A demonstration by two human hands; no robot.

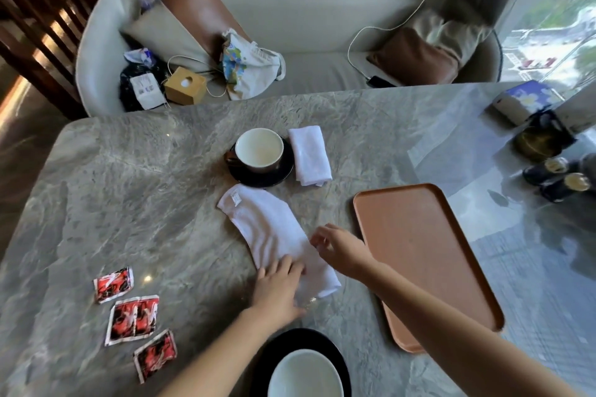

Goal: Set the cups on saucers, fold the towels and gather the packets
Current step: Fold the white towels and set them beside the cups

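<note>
Folding: left hand (279, 287) is laid flat, fingers together, on the near end of the towel (274, 229)
Right hand (338, 248): fingers loosely curled at the towel's right edge; pinch cannot be told
Handling: soft, limp, light; best gripped by corners
Location: table (129, 187), beside tray (425, 255)

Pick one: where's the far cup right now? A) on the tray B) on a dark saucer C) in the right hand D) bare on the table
B: the far cup sits on a dark saucer beside the folded towel; the tray holds nothing, and the right hand is at the other towel.
</note>
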